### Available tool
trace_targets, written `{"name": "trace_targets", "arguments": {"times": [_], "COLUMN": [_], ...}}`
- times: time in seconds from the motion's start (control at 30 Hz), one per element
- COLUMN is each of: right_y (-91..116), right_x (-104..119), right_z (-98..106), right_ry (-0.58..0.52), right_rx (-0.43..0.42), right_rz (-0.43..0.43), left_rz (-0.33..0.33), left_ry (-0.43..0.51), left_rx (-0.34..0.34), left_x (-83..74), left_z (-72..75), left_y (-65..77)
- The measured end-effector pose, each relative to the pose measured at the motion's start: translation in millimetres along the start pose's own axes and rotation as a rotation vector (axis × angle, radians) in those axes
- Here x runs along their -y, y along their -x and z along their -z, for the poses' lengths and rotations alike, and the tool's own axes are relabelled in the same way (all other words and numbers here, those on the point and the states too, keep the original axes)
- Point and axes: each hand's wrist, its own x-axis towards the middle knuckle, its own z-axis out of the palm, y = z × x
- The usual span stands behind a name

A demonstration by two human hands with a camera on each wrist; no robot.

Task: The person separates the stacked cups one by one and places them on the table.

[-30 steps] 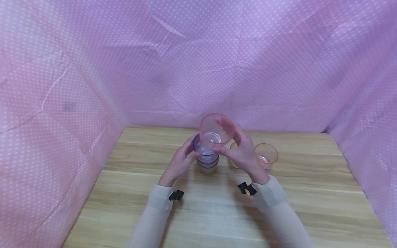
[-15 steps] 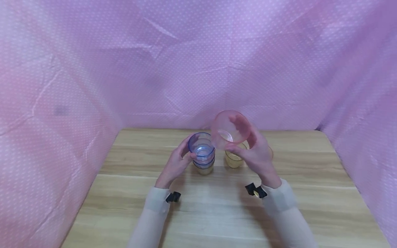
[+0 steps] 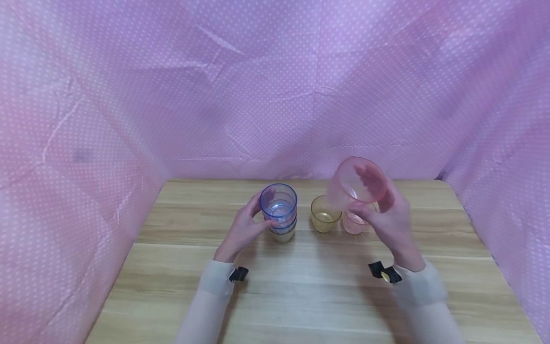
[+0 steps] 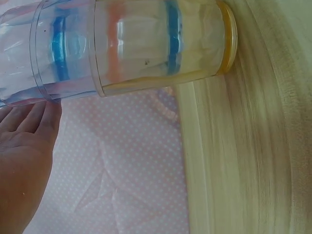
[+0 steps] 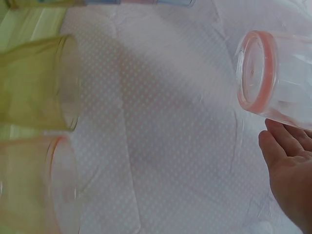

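Note:
My left hand (image 3: 242,229) holds the blue cup at the top of a stack of nested clear cups (image 4: 141,48), thumb on the near side. Blue, pink and yellow bands show through the stack walls, and a yellow cup (image 3: 283,236) forms its bottom, standing on the wood. My right hand (image 3: 392,227) grips a clear pink cup (image 3: 361,180) in the air, tilted with its mouth toward the head camera. In the right wrist view its pink base (image 5: 258,73) points left. Beneath it a second pink cup (image 3: 354,225) stands on the table, partly covered.
A separate yellow cup (image 3: 325,217) stands upright between the stack and the standing pink cup. The wooden table (image 3: 301,296) ends at the back against a pink dotted cloth (image 3: 240,105), which also hangs at both sides.
My right hand has carried the pink cup from over the stack to the right, past the yellow cup. The left hand has stayed on the stack.

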Motion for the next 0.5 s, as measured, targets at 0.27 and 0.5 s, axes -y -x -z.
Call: {"name": "trace_targets", "arguments": {"times": [0.27,0.5], "right_y": [11,26], "right_x": [-7,-16], "right_z": [38,72], "right_ry": [-0.006,0.066], "right_rx": [-0.050,-0.102], "right_rz": [0.008,-0.054], "left_rz": [-0.049,-0.052], "left_ry": [-0.012,-0.017], "left_rx": [-0.001,0.012], "left_x": [2.2,5.1], "left_z": [2.5,0.4], "left_y": [-0.3,-0.4]}}
